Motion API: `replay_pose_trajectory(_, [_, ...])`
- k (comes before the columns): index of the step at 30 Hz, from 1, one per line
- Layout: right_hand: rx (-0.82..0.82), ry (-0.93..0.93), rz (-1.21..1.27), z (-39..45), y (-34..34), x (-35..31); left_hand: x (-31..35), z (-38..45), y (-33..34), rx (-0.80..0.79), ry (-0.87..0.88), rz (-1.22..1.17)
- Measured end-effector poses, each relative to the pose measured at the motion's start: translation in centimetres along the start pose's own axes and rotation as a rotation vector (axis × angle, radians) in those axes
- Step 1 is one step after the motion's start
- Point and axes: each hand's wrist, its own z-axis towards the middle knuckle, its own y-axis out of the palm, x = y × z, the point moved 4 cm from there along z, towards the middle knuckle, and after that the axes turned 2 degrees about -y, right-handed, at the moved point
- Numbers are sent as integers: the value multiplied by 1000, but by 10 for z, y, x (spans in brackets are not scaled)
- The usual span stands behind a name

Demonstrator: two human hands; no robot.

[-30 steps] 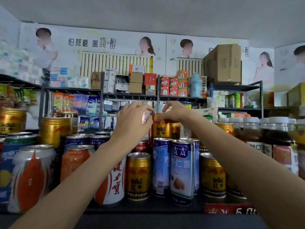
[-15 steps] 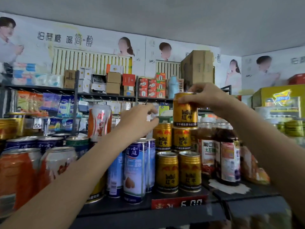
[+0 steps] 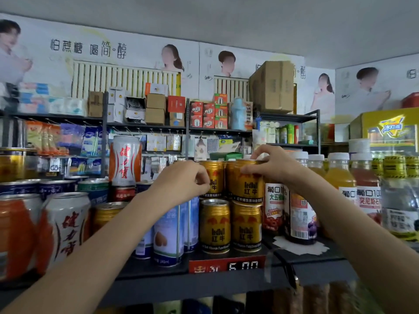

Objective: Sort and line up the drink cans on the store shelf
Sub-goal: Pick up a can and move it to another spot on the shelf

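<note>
two bare arms reach up to a dark store shelf [image 3: 158, 271] crowded with drinks. the landmark is the short gold metal can in the upper tier [image 3: 247, 184], standing upright on another gold can of the same kind [image 3: 246, 225] at the shelf's front edge. the right hand [image 3: 269, 165] is on the upper can, fingers curled over its rim and thumb against its side, so its long axis runs straight down from the fingers. just left of it stands a second stacked gold can [image 3: 214, 177], which the left hand [image 3: 181, 184] touches with bent fingers; whether they grip it cannot be told. right of the landmark, tall juice bottles [image 3: 299, 214] stand close, leaving little room that way. left of it, beyond the 2 stacks, tall blue and white cans [image 3: 169, 232] crowd in. open space is only above and toward the viewer, so the right hand seems better placed to seat the can squarely.
</note>
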Motion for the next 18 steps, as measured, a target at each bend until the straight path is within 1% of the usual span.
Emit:
replay_pose_trajectory(2, [-17,-35,-139,2,3,-4,-2,-3,-3,37,-14,-30])
replay_pose_trajectory(4, [8,-92,-272,2,6,-10,-4,-4,-9,90,-21,-64])
replay_pose_trajectory(6, [41,-132,-354,1,7,-14,-8,-5,-16,129,-30,-91])
replay_pose_trajectory(9, [69,-160,-469,-1,7,-16,-20,-10,-25,140,-58,-106])
replay_pose_trajectory(11, [162,-222,-519,-2,6,-22,-27,-14,-29,122,-79,-103])
replay_pose_trajectory(13, [269,-333,-501,-4,6,-36,-35,-17,-33,107,-98,-98])
replay_pose_trajectory(14, [273,-391,-486,-4,9,-45,-39,-17,-36,107,-110,-101])
replay_pose_trajectory(16, [180,-458,-530,1,21,-59,-45,-16,-41,110,-126,-115])
replay_pose_trajectory(18, [56,-454,-668,12,36,-67,-48,-13,-45,103,-129,-117])
